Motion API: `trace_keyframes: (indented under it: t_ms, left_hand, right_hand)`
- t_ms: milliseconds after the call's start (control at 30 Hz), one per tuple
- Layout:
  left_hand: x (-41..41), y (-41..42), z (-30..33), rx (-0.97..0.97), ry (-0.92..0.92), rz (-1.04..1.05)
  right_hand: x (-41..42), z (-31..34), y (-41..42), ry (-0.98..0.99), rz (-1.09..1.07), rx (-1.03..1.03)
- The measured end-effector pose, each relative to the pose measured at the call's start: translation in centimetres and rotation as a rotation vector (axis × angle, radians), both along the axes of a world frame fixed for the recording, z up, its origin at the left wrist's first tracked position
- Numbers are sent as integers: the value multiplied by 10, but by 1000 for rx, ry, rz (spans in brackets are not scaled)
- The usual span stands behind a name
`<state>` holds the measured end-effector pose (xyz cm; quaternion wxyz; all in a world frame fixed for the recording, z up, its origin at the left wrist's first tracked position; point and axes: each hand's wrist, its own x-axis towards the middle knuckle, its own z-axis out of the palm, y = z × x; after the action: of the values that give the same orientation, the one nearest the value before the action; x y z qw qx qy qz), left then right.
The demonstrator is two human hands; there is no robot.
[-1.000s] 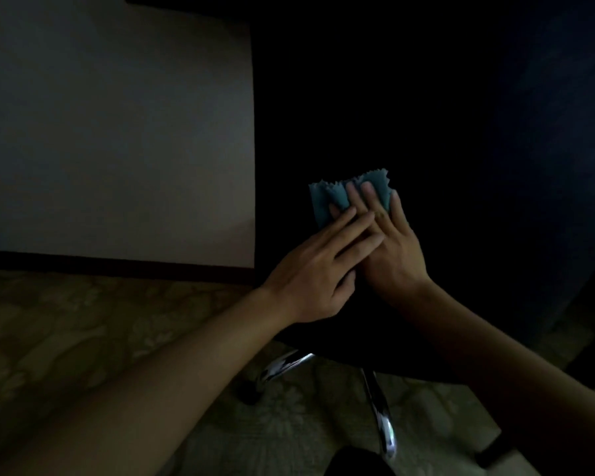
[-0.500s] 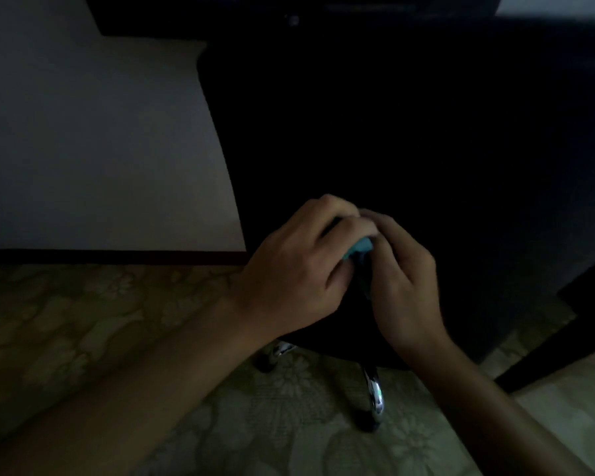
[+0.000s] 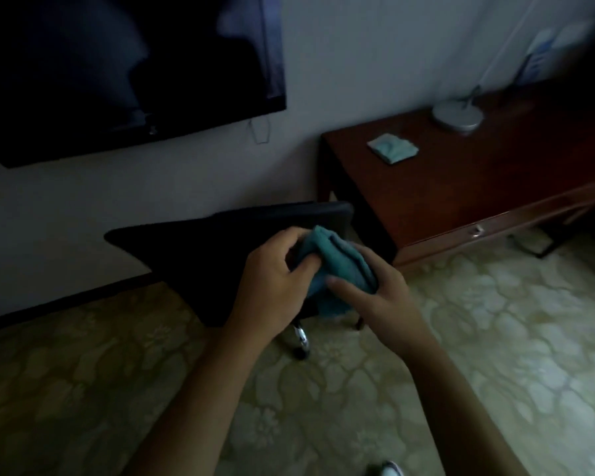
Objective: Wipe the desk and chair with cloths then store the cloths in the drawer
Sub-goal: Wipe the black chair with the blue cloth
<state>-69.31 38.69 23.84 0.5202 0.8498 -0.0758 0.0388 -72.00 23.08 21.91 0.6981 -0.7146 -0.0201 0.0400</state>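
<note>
Dim light falls on a room with flowered carpet (image 3: 495, 338), where a dark red wooden counter (image 3: 478, 187) stands beside a black padded chair (image 3: 220, 255). A bunched teal cloth (image 3: 340, 266) is held above the chair seat, the grip of the left hand (image 3: 272, 286) and right hand (image 3: 378, 297) being curled round it, probably so that it can be folded for storing. A second folded pale teal cloth (image 3: 392, 149) is left on the counter, near the closed drawer (image 3: 478, 230).

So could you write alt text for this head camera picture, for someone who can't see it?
Two bare hands, the left hand and right hand, hold a bunched teal cloth above a dark chair in a dim room. A second folded cloth lies on the wooden desk to the right, near a lamp base; a dark screen hangs on the wall.
</note>
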Motion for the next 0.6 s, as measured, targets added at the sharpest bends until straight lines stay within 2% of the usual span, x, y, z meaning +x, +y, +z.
trace_keyframes:
  t_ms: [100, 233, 300, 400, 600]
  left_hand:
    - [-17, -74, 25, -36, 19, -15]
    - [-25, -148, 38, -190, 84, -5]
    - [-28, -198, 44, -192, 98, -45]
    - [-23, -254, 53, -244, 102, -71]
    - [14, -335, 71, -281, 94, -105]
  right_hand:
    - [-16, 9, -79, -53, -60, -72]
    - [-17, 21, -153, -117, -156, -140]
    - [-24, 29, -208, -162, -223, -193]
    - [-26, 42, -275, -194, -321, -188]
    - [7, 61, -343, -240, -394, -175]
